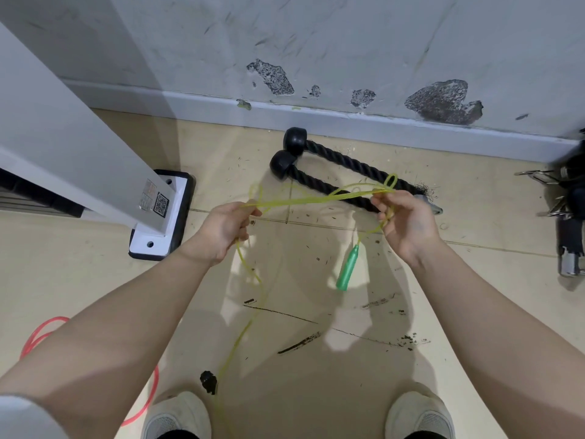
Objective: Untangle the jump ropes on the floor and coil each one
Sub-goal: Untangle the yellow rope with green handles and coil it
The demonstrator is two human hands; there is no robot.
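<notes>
A thin yellow-green jump rope point(311, 198) stretches in several strands between my two hands at chest height. My left hand point(221, 231) grips the bundle at its left end, and a long tail drops from it to the floor between my shoes. My right hand point(406, 223) pinches the strands at the right end, where a small loop sticks up. The rope's green handle point(347, 272) dangles below my right hand. A red jump rope point(41, 335) lies on the floor at the lower left, partly hidden behind my left arm.
A thick black battle rope point(342, 163) with two black end caps lies by the wall's baseboard. A white machine post with a black-edged foot plate point(164, 217) stands at the left. Metal clips and black gear point(569, 223) lie at the right edge. My shoes point(177, 416) are at the bottom.
</notes>
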